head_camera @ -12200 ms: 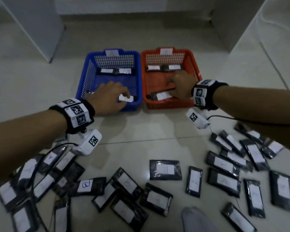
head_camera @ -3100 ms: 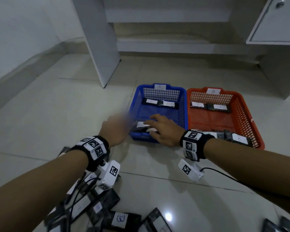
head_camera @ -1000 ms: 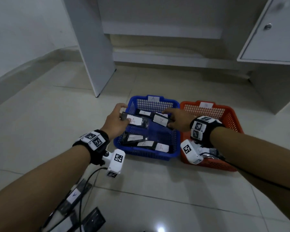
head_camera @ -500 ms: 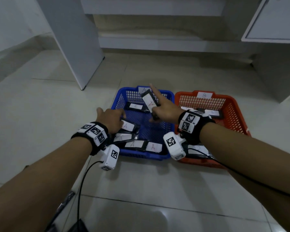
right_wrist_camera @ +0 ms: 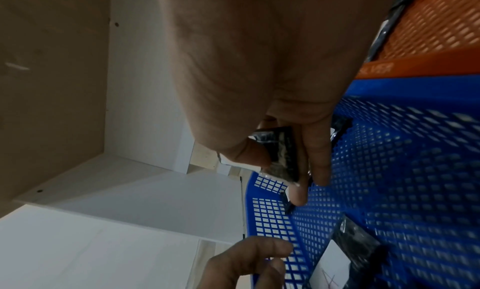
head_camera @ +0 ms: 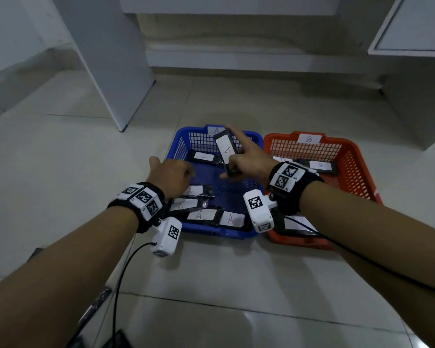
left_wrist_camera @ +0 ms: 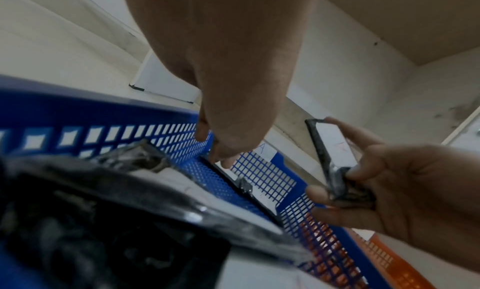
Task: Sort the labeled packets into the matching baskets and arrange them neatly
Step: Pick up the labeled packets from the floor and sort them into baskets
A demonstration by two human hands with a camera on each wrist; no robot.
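The blue basket (head_camera: 211, 233) tagged A stands beside the red basket (head_camera: 357, 156) tagged B. My right hand (head_camera: 239, 162) pinches the lower end of a black packet (head_camera: 227, 149) with a white A label and holds it upright over the blue basket's far half. The left wrist view shows that packet (left_wrist_camera: 335, 149) too. My left hand (head_camera: 171, 175) hovers over the basket's left side with loosely curled fingers that hold nothing. One A packet (head_camera: 203, 156) lies at the far wall. Several more (head_camera: 201, 215) overlap untidily along the near wall.
The red basket holds B packets at its far end (head_camera: 320, 165) and near end (head_camera: 296, 224). A white cabinet panel (head_camera: 111, 71) stands on the floor behind left, and a cabinet (head_camera: 412, 33) stands behind right. Loose packets (head_camera: 116, 340) lie at the bottom left by my cable.
A second ago both hands held packets low over the blue basket. The left hand has since dropped its packet near the front pile. The right hand has raised its packet upright.
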